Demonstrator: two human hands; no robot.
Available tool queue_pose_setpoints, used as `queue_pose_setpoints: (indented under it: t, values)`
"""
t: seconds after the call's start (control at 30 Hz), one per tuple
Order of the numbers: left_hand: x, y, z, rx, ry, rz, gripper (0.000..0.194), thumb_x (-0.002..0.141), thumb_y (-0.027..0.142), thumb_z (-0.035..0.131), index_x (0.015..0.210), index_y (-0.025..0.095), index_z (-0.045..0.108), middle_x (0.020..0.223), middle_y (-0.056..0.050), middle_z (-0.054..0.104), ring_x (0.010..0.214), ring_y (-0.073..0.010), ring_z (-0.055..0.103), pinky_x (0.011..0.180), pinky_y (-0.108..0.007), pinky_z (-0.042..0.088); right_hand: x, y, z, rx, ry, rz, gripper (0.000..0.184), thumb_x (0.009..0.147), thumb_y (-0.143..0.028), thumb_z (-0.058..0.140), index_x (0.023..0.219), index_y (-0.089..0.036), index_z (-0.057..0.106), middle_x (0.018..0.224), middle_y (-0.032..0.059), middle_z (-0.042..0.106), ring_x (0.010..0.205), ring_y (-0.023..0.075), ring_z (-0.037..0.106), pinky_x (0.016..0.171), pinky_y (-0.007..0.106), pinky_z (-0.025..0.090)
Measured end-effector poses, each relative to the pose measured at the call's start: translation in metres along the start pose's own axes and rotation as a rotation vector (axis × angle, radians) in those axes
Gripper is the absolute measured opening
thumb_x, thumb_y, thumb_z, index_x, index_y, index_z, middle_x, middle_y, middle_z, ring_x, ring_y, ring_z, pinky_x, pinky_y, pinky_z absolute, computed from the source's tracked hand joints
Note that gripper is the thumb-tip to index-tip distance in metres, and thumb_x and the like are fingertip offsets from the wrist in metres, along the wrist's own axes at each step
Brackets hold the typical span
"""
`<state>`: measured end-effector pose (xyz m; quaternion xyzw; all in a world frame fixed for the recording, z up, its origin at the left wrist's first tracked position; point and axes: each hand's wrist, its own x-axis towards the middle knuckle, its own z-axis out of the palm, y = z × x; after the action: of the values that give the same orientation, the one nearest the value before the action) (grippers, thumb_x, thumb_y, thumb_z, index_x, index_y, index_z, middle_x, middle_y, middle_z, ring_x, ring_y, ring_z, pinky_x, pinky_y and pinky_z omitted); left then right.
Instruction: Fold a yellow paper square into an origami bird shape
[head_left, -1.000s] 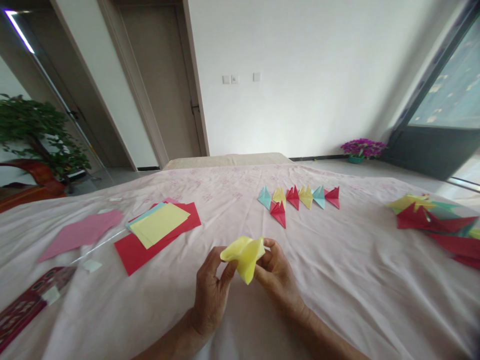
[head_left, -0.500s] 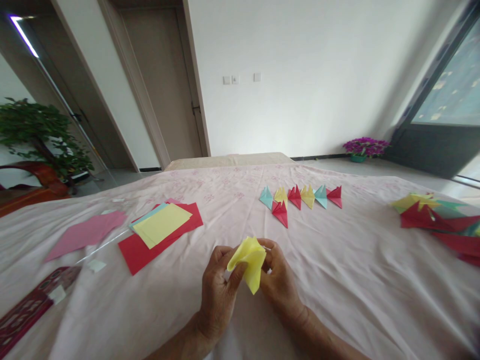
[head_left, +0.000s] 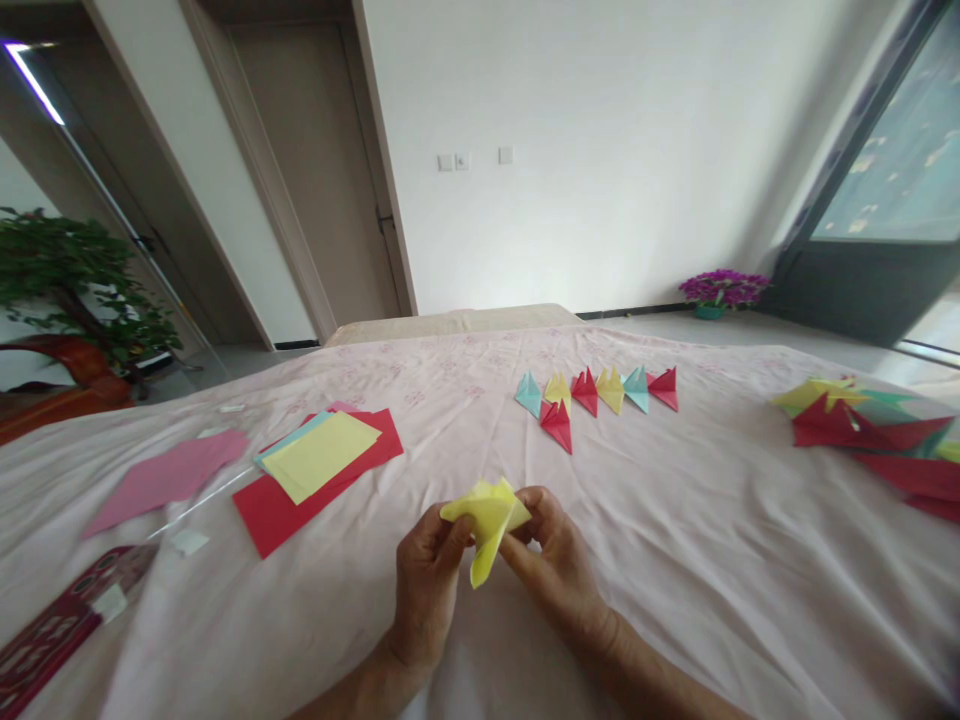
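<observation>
A partly folded sheet of yellow paper is held up between both hands, above the cloth at the near middle. My left hand pinches its left side, thumb in front. On the right side, the thumb and fingers of my right hand grip it, with some fingertips hidden behind the paper. One pointed flap hangs down between the hands. Beyond them stands a row of small folded paper pieces in blue, yellow and red, with a single red folded piece in front of it.
To the left lie yellow sheets over red paper, pink paper and a dark red phone-like object. Larger folded paper pieces sit at the right. A wrinkled pink cloth covers the surface.
The yellow paper has been turned and spread: its lower point has swung left and a flap sticks out to the right. Both hands still grip it. The view has shifted slightly.
</observation>
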<state>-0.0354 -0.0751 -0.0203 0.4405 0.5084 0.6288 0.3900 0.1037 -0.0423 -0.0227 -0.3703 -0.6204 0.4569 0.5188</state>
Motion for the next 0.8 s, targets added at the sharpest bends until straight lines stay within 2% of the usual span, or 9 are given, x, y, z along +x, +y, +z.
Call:
queue_pose_setpoints:
  t: [0.1,0.2,0.27,0.37,0.47,0.6,0.73,0.8]
  values:
    - [0.001,0.002,-0.003,0.007,-0.063,-0.003,0.024,0.081,0.039,0.067,0.088,0.016,0.070,0.079,-0.003,0.070,0.075,-0.0181,0.063,0.068,-0.025,0.048,-0.002,-0.003,-0.007,-0.033,-0.059,-0.047,0.013,0.080,-0.028,0.066,0.077,-0.021,0.056,0.068,-0.0018,0.056,0.061,0.0135,0.050,0.058,0.025,0.042]
    - [0.003,0.006,-0.005,-0.085,-0.163,0.004,0.027,0.081,0.034,0.068,0.102,0.017,0.069,0.098,-0.006,0.071,0.090,-0.0213,0.063,0.081,-0.029,0.048,-0.002,-0.009,-0.011,-0.033,-0.085,-0.075,0.019,0.082,-0.036,0.064,0.074,-0.020,0.058,0.068,-0.0012,0.055,0.063,0.0139,0.048,0.060,0.026,0.042]
    - [0.005,0.007,-0.005,-0.193,-0.255,-0.042,0.032,0.081,0.032,0.068,0.110,0.018,0.067,0.103,-0.007,0.070,0.094,-0.0220,0.063,0.084,-0.031,0.047,-0.002,-0.012,-0.013,-0.022,-0.109,-0.068,0.022,0.082,-0.040,0.065,0.074,-0.019,0.060,0.068,-0.0006,0.056,0.064,0.0145,0.049,0.062,0.026,0.042]
    - [0.007,0.006,-0.004,-0.347,-0.389,-0.176,0.034,0.082,0.033,0.068,0.112,0.017,0.067,0.098,-0.008,0.070,0.089,-0.0212,0.063,0.080,-0.031,0.048,-0.002,-0.015,-0.013,0.015,-0.148,-0.030,0.026,0.081,-0.043,0.066,0.072,-0.019,0.060,0.067,0.0000,0.057,0.064,0.0155,0.051,0.062,0.027,0.043]
    - [0.008,0.002,-0.004,-0.419,-0.439,-0.230,0.029,0.081,0.032,0.069,0.105,0.014,0.070,0.091,-0.008,0.070,0.083,-0.0190,0.063,0.078,-0.030,0.047,-0.001,-0.014,-0.014,0.022,-0.140,-0.010,0.029,0.079,-0.045,0.068,0.070,-0.019,0.058,0.065,-0.0002,0.056,0.064,0.0154,0.051,0.062,0.027,0.043]
    - [0.010,-0.001,-0.004,-0.436,-0.414,-0.223,0.025,0.075,0.028,0.075,0.095,0.014,0.072,0.082,-0.005,0.070,0.077,-0.0160,0.061,0.075,-0.028,0.047,-0.001,-0.006,-0.014,0.032,-0.099,0.009,0.028,0.076,-0.041,0.072,0.069,-0.018,0.058,0.065,-0.0007,0.056,0.061,0.0128,0.048,0.058,0.024,0.041]
    - [0.008,-0.002,-0.001,-0.332,-0.236,-0.182,0.022,0.071,0.028,0.079,0.084,0.013,0.070,0.070,0.000,0.066,0.064,-0.0109,0.057,0.063,-0.022,0.045,-0.001,-0.001,-0.010,0.196,-0.060,0.095,0.025,0.075,-0.037,0.072,0.074,-0.018,0.056,0.063,-0.0030,0.055,0.055,0.0099,0.046,0.051,0.021,0.038]
    - [0.005,-0.002,0.001,-0.292,-0.173,-0.156,0.024,0.070,0.029,0.080,0.083,0.013,0.068,0.071,0.000,0.066,0.063,-0.0105,0.056,0.062,-0.021,0.045,0.000,-0.002,-0.006,0.230,-0.038,0.150,0.023,0.072,-0.033,0.074,0.074,-0.018,0.056,0.059,-0.0047,0.053,0.050,0.0085,0.045,0.046,0.019,0.036]
